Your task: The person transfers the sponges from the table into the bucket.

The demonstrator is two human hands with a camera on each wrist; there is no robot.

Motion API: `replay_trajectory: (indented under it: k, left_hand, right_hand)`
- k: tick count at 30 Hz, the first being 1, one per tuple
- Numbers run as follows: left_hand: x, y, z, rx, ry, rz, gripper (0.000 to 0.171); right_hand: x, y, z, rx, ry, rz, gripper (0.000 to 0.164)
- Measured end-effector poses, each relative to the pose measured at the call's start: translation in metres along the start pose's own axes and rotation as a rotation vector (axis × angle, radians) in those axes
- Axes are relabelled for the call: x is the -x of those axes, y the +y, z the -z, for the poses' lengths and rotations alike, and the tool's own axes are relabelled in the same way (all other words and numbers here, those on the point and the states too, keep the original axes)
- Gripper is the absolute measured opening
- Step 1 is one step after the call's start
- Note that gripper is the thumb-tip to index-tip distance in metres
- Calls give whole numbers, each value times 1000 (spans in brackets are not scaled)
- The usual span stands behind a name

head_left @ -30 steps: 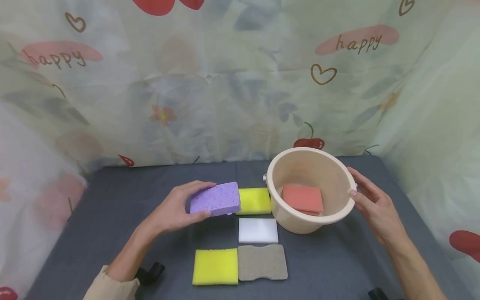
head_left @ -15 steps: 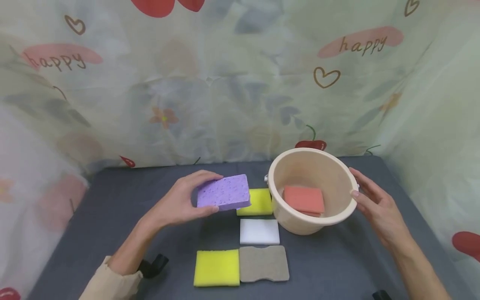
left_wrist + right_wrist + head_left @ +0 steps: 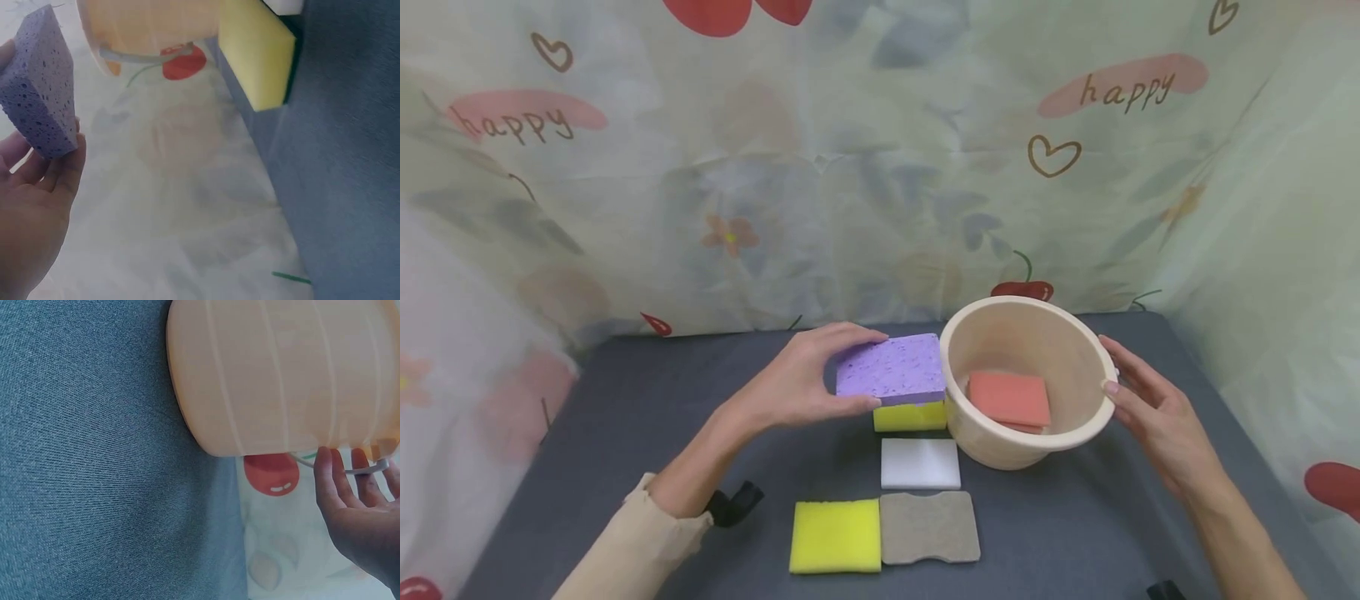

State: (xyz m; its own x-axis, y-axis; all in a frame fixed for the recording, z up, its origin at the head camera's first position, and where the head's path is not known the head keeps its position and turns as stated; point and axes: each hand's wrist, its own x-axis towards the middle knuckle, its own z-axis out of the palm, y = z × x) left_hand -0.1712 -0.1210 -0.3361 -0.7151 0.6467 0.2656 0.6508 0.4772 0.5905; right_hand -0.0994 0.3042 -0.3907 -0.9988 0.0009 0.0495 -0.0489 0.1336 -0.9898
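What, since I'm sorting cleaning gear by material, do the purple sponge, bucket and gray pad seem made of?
Purple sponge: matte cellulose or foam, judging by pits across its faces.
Bucket: probably molded plastic, satin; its wall looks smooth and evenly colored.
Gray pad: matte, possibly felt or dense foam; its face looks dull, but fine texture is too small to tell.

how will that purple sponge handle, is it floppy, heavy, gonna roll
The purple sponge is probably light, given its many pores. Gripped at one end by the left hand, it doesn't visibly sag, so seems fairly stiff. Its flat faces make rolling unlikely.
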Motion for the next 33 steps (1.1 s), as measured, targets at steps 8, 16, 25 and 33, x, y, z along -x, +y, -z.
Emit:
replay_trajectory:
  k: [8, 16, 25, 33]
  left_hand:
    - [-21, 13, -3, 22, -38, -73, 64]
    - [-38, 19, -11, 38, -34, -107, 65]
    - [-55, 24, -20, 63, -62, -113, 66]
    - [-72, 26, -28, 124, -83, -138, 64]
  right_hand:
    - [0, 1, 0, 21, 2, -6, 59]
    - [-1, 2, 1, 24, 0, -15, 59]
    - [-2, 2, 2, 17, -6, -14, 59]
    - [-1, 3, 3, 7, -6, -6, 59]
